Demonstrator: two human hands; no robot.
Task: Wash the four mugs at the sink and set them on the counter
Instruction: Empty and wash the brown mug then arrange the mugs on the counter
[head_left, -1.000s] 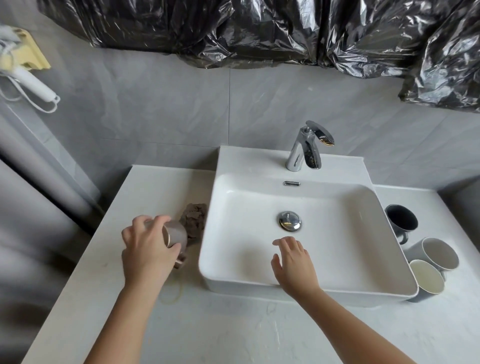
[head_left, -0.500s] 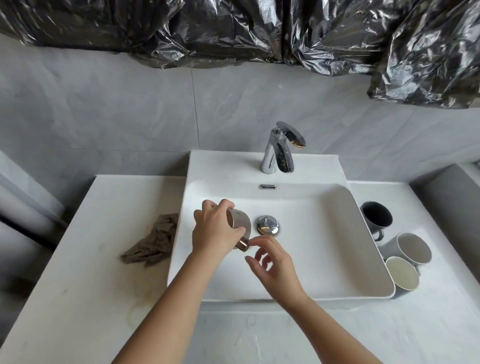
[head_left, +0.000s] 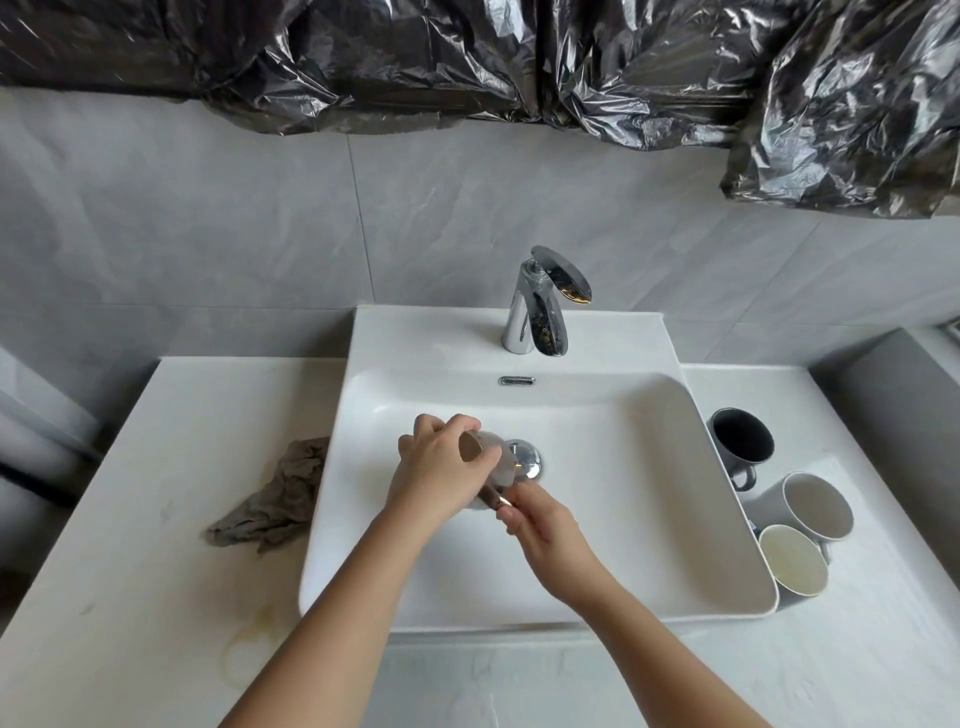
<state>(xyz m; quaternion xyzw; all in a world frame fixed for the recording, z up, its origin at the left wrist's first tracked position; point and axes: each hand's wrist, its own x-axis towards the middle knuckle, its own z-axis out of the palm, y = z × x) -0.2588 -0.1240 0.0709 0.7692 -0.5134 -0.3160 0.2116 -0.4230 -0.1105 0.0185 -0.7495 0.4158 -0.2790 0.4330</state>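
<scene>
head view, counts first: one sheet of crumpled black plastic sheeting along the top, cut off by the frame, over one grey tiled wall. one white counter, its left and near edges cut off, with a faint yellowish stain near the front left. one white rectangular sink set in it. two bare forearms reach over the basin. left hand is wrapped round the held mug, which is tilted on its side above the basin, mouth facing up-left. right hand has its fingers curled onto that mug's handle; its fingertips are hidden. one brown cloth lies crumpled on the counter, touching the sink's left wall. one chrome faucet, no water visible. mugs total four: the other three sit on the counter just right of the sink, dark mug at the back, grey mug, cream-lined mug nearest, all partly hidden by the sink rim. one drain plug, half covered by the held mug. one overflow slot
</scene>
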